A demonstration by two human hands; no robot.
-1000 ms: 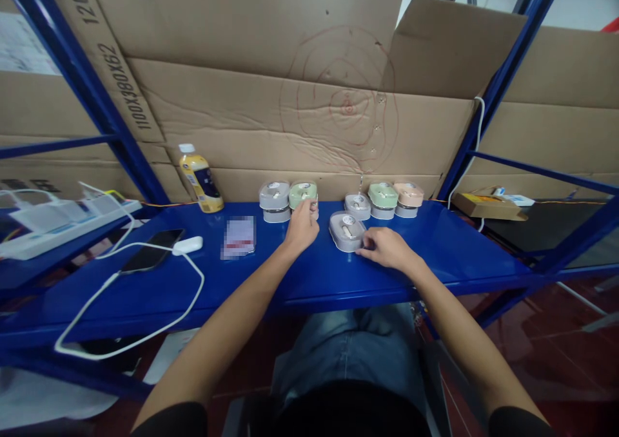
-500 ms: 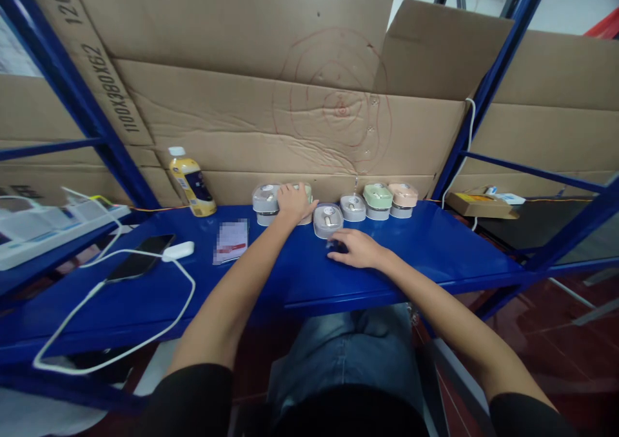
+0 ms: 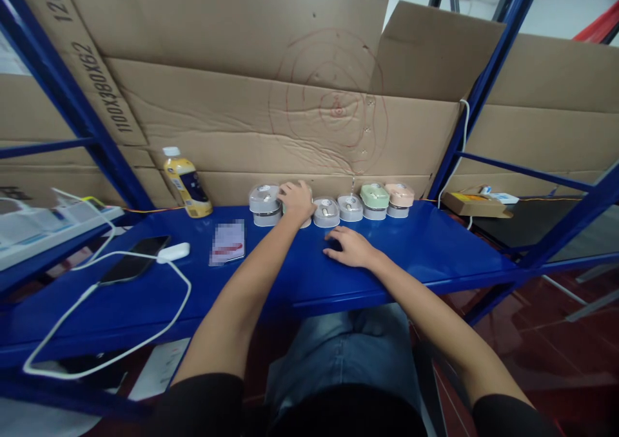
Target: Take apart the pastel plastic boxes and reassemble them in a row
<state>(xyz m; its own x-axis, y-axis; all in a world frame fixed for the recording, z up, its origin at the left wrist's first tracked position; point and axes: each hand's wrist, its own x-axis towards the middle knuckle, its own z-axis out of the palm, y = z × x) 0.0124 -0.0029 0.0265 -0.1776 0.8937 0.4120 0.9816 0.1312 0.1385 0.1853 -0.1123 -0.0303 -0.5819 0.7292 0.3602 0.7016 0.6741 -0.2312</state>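
Along the back of the blue shelf [image 3: 425,250] stands a row of small lidded boxes. My left hand [image 3: 296,200] lies over a pale green box [image 3: 305,222], fingers curved over its lid and hiding most of it. To its left is a grey box [image 3: 265,203]; to its right a grey box with a clear lid [image 3: 326,213], then a smaller grey one [image 3: 350,208], a green one [image 3: 374,200] and a peach one [image 3: 399,200]. My right hand [image 3: 347,246] rests on the shelf before the row, fingers curled but apart, holding nothing visible.
A yellow bottle [image 3: 187,184] stands at the back left, near a flat card-like item [image 3: 227,242]. Further left are a black phone [image 3: 134,260], a white cable with a plug [image 3: 173,252] and a power strip [image 3: 58,237]. Cardboard [image 3: 217,102] lines the back.
The clear-lidded grey box has moved back into line with the others, beside my left hand. My left hand stays on the pale green box. The view has shifted slightly.
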